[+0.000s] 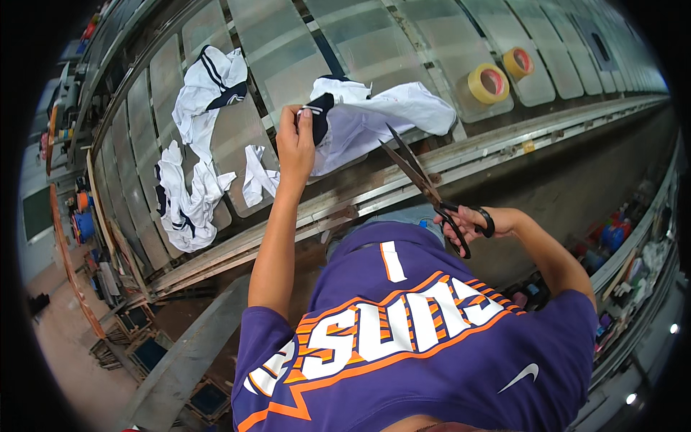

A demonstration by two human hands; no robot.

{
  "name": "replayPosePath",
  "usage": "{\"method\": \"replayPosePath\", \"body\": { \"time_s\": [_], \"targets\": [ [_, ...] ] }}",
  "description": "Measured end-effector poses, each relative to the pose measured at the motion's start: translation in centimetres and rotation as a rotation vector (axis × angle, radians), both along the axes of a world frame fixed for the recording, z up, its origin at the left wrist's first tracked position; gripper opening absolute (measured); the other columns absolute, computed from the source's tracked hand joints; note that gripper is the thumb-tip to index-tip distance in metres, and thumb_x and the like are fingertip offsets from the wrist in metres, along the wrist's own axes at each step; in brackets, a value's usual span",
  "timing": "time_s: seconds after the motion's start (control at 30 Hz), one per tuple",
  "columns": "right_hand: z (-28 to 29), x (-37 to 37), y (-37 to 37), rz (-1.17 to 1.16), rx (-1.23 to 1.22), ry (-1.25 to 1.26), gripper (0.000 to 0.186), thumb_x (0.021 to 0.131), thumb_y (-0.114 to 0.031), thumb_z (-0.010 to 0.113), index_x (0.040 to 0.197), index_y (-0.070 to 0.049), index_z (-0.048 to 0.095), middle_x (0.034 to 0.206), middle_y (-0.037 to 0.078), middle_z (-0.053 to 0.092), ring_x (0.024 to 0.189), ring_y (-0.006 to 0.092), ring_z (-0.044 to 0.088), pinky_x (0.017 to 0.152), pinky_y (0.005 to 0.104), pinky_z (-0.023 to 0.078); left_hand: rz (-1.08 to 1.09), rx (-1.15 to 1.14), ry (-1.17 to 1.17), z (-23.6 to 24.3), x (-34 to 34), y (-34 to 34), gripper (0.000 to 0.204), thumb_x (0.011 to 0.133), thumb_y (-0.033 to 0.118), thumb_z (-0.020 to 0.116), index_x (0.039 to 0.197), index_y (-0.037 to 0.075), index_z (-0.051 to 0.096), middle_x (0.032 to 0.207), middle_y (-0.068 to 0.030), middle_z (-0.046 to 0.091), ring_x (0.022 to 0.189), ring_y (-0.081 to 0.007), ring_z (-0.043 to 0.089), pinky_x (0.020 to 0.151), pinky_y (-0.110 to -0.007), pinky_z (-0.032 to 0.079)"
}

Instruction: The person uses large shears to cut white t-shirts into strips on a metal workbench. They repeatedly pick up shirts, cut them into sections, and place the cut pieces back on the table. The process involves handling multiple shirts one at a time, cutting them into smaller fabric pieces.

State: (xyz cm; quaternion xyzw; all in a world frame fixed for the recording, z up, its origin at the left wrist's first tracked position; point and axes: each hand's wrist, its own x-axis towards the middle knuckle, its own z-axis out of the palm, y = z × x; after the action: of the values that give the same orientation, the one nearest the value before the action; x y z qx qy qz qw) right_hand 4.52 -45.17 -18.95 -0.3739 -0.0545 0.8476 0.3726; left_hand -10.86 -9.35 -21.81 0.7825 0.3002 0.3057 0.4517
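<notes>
My left hand [299,140] grips the navy, white-striped band of a white garment [381,108] that lies spread over the slatted metal table [270,36], its lower part thin and bunched. In my right hand [468,223] are large dark scissors [421,178], blades apart and pointing up toward the garment's lower edge. Left of my left hand lie a white and navy cloth piece [209,83], a crumpled white and navy piece [187,205] and a narrow white scrap [255,173].
Two rolls of yellow tape [476,85] [518,54] rest on the slats to the right. A metal rail [504,151] runs along the near edge. Shelving with assorted items [615,234] is at far right; wooden rails [65,252] and stacked frames stand at lower left.
</notes>
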Motion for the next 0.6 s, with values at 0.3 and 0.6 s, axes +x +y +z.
{"method": "replayPosePath", "body": {
  "time_s": [0.3, 0.6],
  "targets": [
    [-1.0, -4.4, 2.9, -0.101, 0.132, 0.132, 0.094, 0.084, -0.077, 0.043, 0.143, -0.006, 0.029, 0.1, 0.007, 0.05, 0.091, 0.018, 0.056, 0.083, 0.0382, 0.052, -0.224, 0.242, 0.204, 2.1, -1.8, -4.0, 0.011, 0.09, 0.002, 0.06, 0.101, -0.001, 0.06, 0.084, -0.0177, 0.061, 0.072, -0.0327, 0.058, 0.067, -0.036, 0.046],
    [-4.1, -6.4, 3.8, -0.11, -0.009, -0.036, 0.089, 0.086, -0.077, 0.043, 0.133, -0.002, 0.038, 0.088, 0.006, 0.053, 0.075, 0.0178, 0.063, 0.067, 0.0271, 0.047, -0.437, 0.28, 0.216, -1.9, -4.2, -9.7, 0.017, 0.083, 0.0, 0.064, 0.099, 0.002, 0.062, 0.101, -0.011, 0.067, 0.086, -0.0306, 0.061, 0.075, -0.038, 0.046]
  ]
}}
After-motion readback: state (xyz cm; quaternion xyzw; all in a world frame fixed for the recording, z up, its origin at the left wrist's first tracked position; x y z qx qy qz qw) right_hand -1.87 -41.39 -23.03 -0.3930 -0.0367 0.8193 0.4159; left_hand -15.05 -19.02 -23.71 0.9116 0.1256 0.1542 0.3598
